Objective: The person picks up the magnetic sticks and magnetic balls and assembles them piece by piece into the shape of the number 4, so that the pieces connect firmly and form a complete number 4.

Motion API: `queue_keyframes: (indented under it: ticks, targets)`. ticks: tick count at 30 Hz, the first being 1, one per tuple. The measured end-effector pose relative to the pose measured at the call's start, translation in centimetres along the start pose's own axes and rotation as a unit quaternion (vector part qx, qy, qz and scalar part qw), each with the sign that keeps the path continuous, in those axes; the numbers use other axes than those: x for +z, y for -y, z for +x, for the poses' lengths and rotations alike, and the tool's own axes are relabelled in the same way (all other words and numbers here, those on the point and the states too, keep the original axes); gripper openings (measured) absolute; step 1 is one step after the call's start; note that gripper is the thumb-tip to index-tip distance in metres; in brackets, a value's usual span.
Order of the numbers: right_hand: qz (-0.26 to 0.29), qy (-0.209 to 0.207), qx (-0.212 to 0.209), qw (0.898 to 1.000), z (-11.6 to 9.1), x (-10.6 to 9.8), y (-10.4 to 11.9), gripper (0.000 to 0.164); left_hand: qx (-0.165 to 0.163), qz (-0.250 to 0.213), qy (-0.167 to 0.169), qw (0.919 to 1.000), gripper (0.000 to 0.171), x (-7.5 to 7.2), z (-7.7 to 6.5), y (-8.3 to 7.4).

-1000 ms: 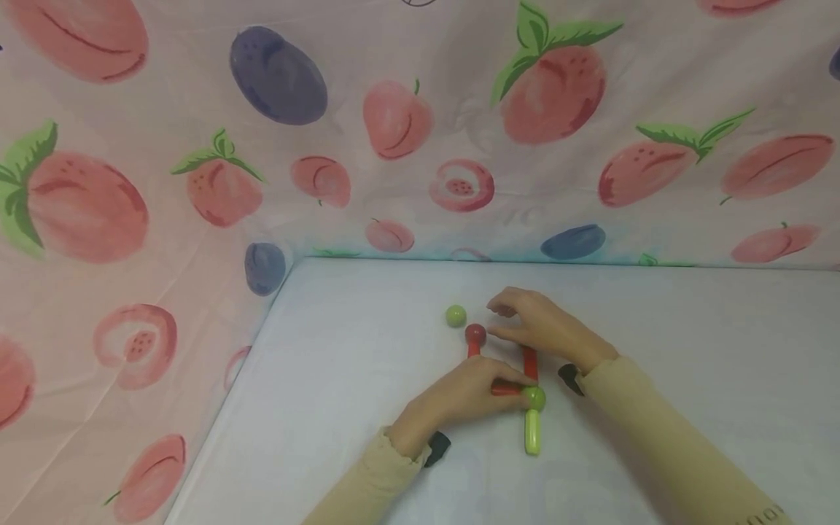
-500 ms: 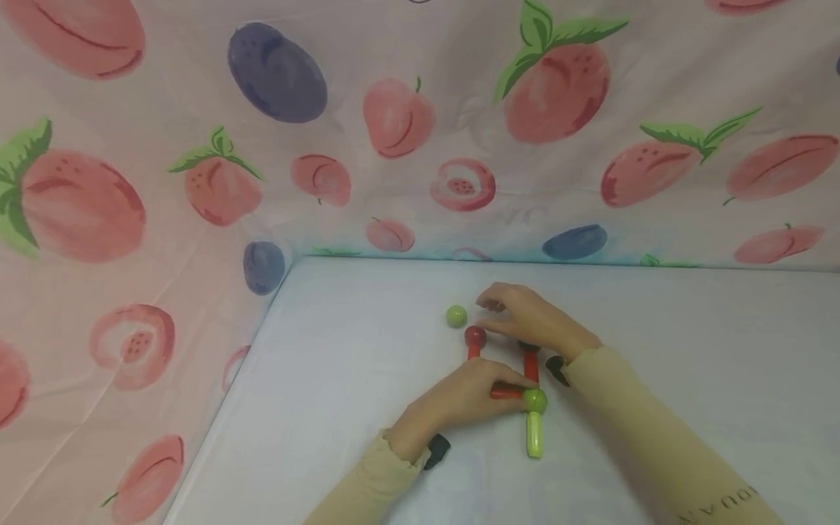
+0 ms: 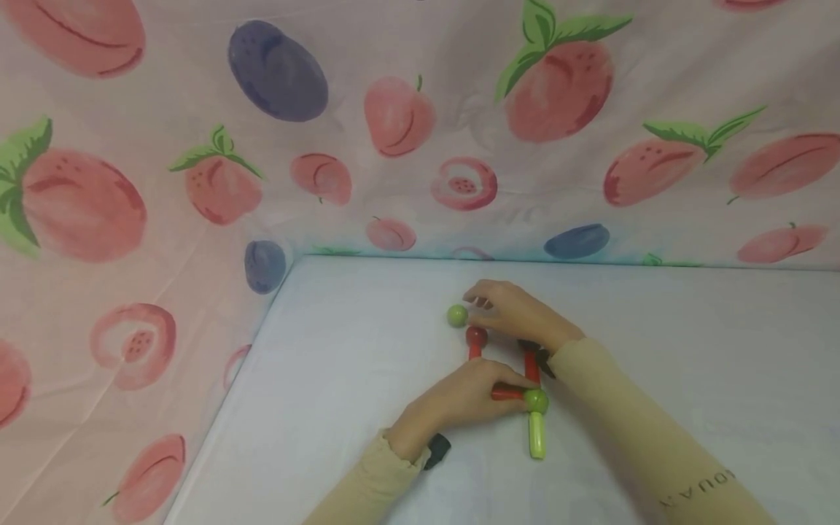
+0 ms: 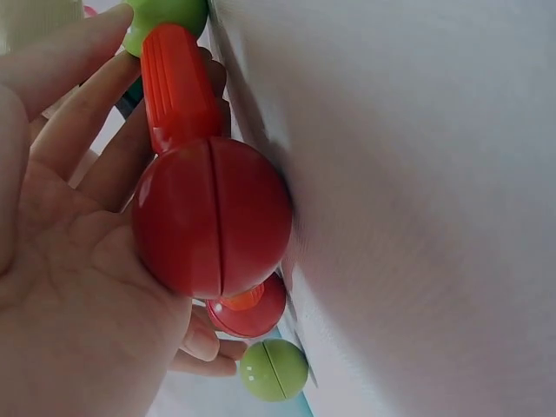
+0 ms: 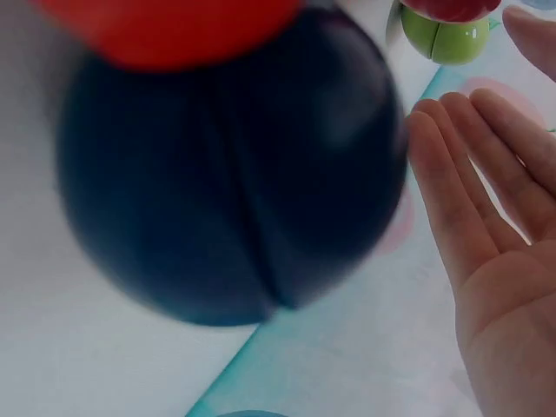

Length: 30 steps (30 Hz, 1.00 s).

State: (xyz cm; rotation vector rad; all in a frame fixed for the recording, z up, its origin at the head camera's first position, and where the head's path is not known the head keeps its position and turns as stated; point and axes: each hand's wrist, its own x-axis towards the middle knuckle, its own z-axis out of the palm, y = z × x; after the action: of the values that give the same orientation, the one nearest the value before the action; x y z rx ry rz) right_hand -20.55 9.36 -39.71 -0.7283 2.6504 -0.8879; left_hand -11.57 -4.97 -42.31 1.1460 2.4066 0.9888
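My left hand (image 3: 462, 394) pinches a green ball (image 3: 537, 400) between thumb and fingers. This ball joins red sticks (image 3: 508, 394) and a yellow-green stick (image 3: 537, 436) lying on the table. In the left wrist view a red ball (image 4: 213, 217) sits by the palm, at the end of a red stick (image 4: 180, 87). My right hand (image 3: 515, 313), fingers extended, hovers beside a loose green ball (image 3: 457, 315) and a farther red ball (image 3: 476, 337); contact cannot be made out. Beneath the right wrist is a dark blue ball (image 5: 234, 191) with a red stick attached.
The white table (image 3: 354, 328) meets a fruit-patterned cloth (image 3: 407, 197) at its back and left edges. Dark bands for the wrist cameras (image 3: 437, 452) sit under the sleeves.
My right hand has moved left, over the assembled sticks and close to the loose green ball. The left hand has kept its grip in the same place.
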Motion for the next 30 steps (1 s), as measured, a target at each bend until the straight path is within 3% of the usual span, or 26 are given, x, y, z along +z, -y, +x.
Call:
queue_keyframes:
  ticks: [9,17,30]
  targets:
    - [-0.006,0.018,0.009,1.000,0.6,-0.2,0.7,0.042,-0.013,0.000,0.003,0.9999,0.028,0.1,0.0,0.0]
    - [-0.026,0.030,-0.021,0.999,1.4,-0.2,0.8,0.035,-0.016,-0.011,0.009,0.9998,0.026,0.0,0.0,0.0]
    - [-0.031,0.032,-0.024,0.999,2.0,0.3,0.7,0.032,-0.004,-0.002,0.007,1.0000,0.023,0.0,0.0,0.1]
